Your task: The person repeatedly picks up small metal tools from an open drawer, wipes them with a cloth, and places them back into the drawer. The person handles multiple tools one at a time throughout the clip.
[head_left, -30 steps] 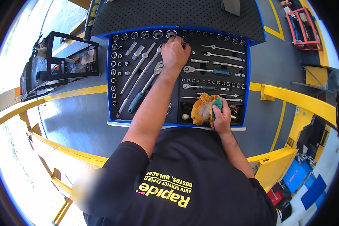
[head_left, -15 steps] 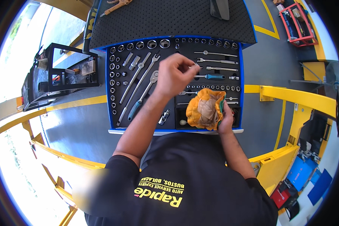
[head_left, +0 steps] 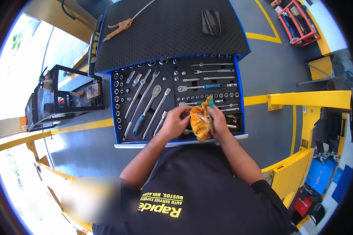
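My right hand (head_left: 220,124) is closed around a crumpled orange cloth (head_left: 200,127) with a green patch at its upper edge. The cloth is bunched up over the front of an open tool drawer (head_left: 176,145). Beside its left edge is my left hand (head_left: 174,124), fingers curled and pressed together; whatever they hold is hidden. Under and around my hands lie a blue-handled ratchet (head_left: 147,111), a long chrome bar (head_left: 157,113), a second blue-handled ratchet (head_left: 202,87) and rows of chrome sockets (head_left: 116,100) in black foam.
Above the drawer, the cabinet's black ribbed top (head_left: 164,27) carries an orange air blow gun (head_left: 119,28) and a dark flat device (head_left: 211,22). A black metal frame (head_left: 78,88) stands left. Yellow rails (head_left: 313,98) and a red rack (head_left: 298,23) are on the right.
My left hand has come down from over the middle of the drawer to the cloth's left side. The cloth looks more squeezed together, and the view has shifted, showing more of the cabinet top.
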A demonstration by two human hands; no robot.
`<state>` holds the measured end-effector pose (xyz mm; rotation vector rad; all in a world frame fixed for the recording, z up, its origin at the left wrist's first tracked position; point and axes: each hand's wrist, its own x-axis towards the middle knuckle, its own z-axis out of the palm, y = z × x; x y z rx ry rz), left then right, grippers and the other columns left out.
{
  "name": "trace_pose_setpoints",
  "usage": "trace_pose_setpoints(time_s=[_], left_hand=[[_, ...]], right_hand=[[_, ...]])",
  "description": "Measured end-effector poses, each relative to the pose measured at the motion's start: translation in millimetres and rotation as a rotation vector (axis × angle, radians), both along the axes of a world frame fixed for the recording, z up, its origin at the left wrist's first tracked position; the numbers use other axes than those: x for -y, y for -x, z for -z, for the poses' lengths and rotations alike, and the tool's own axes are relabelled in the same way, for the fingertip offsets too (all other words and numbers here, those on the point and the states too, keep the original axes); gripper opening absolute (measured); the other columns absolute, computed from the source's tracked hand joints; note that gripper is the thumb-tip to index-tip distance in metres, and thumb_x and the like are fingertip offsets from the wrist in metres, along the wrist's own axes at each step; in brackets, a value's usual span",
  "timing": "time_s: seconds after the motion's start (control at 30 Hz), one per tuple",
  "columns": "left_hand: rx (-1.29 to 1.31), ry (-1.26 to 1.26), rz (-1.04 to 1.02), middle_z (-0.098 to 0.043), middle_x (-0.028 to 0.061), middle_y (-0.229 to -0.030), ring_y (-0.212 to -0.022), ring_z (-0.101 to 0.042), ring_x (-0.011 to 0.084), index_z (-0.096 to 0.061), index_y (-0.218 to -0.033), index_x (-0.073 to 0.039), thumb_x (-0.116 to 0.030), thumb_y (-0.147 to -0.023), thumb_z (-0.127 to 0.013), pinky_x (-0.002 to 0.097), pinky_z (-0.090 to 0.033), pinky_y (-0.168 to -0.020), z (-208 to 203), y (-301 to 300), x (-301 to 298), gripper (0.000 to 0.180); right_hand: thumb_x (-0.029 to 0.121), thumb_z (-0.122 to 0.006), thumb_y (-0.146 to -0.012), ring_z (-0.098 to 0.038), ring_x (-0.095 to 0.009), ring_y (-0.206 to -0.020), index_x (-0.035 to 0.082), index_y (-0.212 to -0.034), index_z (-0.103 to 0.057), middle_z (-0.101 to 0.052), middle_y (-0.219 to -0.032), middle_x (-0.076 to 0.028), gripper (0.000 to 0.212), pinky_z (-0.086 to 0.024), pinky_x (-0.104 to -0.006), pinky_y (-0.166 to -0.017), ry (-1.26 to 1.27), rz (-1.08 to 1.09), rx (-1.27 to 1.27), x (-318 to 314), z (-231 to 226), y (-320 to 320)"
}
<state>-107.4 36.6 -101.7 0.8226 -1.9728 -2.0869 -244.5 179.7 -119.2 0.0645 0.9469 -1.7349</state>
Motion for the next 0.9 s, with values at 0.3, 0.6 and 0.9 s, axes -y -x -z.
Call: trace_pose_setpoints(time_s=[0.3,0.6,0.9], left_hand=[[-0.18,-0.419,-0.205,-0.067,0.0018,-0.098,-0.092,-0.063,0.0084,-0.058,-0.12,-0.006,-0.011,-0.095,-0.072,0.0273,-0.055,-0.078,18.9,10.8,-26.5,0.029],[-0.061,0.14,-0.123,-0.064,0.0054,-0.084,-0.084,-0.057,0.0084,-0.06,-0.112,-0.003,-0.029,-0.1,-0.066,0.0297,-0.05,-0.077,-30.2,-2.1,-17.3,0.029],[-0.311,-0.259,-0.019,-0.056,0.0033,-0.108,-0.101,-0.051,0.0086,-0.05,-0.12,-0.008,-0.032,-0.107,-0.055,0.0289,-0.046,-0.088,-46.5,-16.6,-21.2,0.028]], right_hand=[[0.012,-0.043,-0.105,-0.058,-0.011,-0.103,0.005,-0.13,-0.048,-0.059,-0.114,-0.005,0.026,-0.047,-0.0258,-0.093,-0.044,-0.1,-0.489,0.9,-20.0,-20.6],[0.022,-0.045,-0.105,-0.067,-0.033,-0.096,0.0,-0.125,-0.052,-0.067,-0.105,-0.018,0.031,-0.051,-0.0406,-0.084,-0.173,-0.138,-1.167,12.9,-71.6,-27.6],[0.022,-0.041,-0.104,-0.064,-0.041,-0.095,0.001,-0.122,-0.048,-0.064,-0.106,-0.025,0.029,-0.048,-0.0472,-0.083,-0.183,-0.237,-1.516,11.1,-78.1,-45.2]])
